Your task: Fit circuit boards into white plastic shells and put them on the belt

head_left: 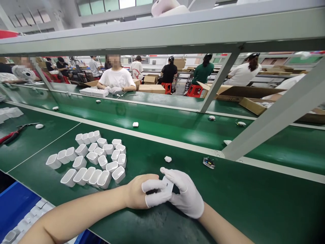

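Observation:
Between my two hands is a small white plastic housing [168,184] with a dark slot in its end face. My left hand [144,190], with white covers on some fingers, grips it from the left. My right hand [186,193], in a white glove, closes on it from the right. Part of the housing is hidden by the fingers. Just beyond my hands lies a small white piece [168,159] on the green bench. A small circuit board with parts on it [208,162] rests farther right.
Several open white cases [95,177] stand to the left. Red-handled pliers [11,135] lie at the far left, above a blue bin [19,203]. White pieces sit on the green conveyor [162,127]. A slanting metal post [266,118] rises at right. A person [116,79] sits opposite.

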### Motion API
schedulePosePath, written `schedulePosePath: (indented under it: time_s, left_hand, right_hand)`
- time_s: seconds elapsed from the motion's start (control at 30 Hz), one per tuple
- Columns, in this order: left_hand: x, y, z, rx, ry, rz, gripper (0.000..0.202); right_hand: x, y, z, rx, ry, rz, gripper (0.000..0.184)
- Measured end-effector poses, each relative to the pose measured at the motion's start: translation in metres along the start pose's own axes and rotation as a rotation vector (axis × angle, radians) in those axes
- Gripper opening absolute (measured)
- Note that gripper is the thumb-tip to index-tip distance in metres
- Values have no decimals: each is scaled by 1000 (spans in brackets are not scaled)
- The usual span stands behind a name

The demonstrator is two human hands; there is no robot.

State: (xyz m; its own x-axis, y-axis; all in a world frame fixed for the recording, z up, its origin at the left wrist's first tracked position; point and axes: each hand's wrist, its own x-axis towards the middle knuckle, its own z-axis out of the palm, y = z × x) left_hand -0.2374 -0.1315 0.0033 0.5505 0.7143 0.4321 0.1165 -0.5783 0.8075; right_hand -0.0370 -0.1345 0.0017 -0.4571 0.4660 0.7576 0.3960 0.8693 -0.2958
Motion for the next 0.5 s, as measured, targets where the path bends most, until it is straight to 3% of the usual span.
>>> schedulePosePath:
  time_s: [0.1, 0.17, 0.23, 0.3, 0.37, 0.5]
  left_hand:
    - [6, -3, 0, 198, -5, 174, 38]
    - [9, -7, -1, 251, 51, 139, 54]
    - [11, -9, -2, 316, 102, 55, 60]
    - [11, -8, -2, 366, 112, -24, 53]
    - [11, -7, -2, 404, 80, -61, 41]
    - [9, -6, 0, 445, -8, -58, 30]
  right_hand:
    - [2, -4, 2, -29, -26, 162, 62]
    - [3, -3, 4, -38, -11, 355, 54]
    - [3, 4, 5, -94, 120, 586, 50]
    - [0, 19, 3, -186, 284, 805, 52]
    - [-4, 39, -3, -258, 351, 971, 49]
    - [-10, 78, -18, -338, 338, 1005, 29]
